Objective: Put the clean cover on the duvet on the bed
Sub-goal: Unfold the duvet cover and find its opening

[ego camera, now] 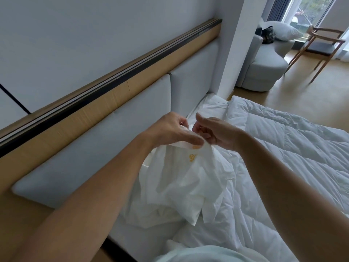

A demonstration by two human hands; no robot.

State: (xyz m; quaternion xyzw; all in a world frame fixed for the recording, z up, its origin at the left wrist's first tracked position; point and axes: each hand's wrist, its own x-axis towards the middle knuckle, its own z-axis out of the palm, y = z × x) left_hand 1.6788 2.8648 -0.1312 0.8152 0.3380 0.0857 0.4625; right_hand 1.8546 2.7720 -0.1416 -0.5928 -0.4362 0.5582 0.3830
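On the bed [205, 104] the duvet [292, 140] lies bare, the cover [181, 186] hangs bunched over its near end, hem pinched in your left grip [170, 129] and right grip [217, 133], fingers curled; judged step: finding the opening, next spread it wide.

Person is wearing a pale blue-green top [207, 255]; only a smooth, softly rounded patch of it is showing at the bottom edge of the view. Fabric is looking plain and matte. Left forearm [90, 195] and right forearm [287, 186] are showing bare from wrist to frame edge. Left hand [170, 129] and right hand [217, 133] are showing bare too. Nails on the right hand's fingers [206, 136] are looking short; finer detail is blurring out.
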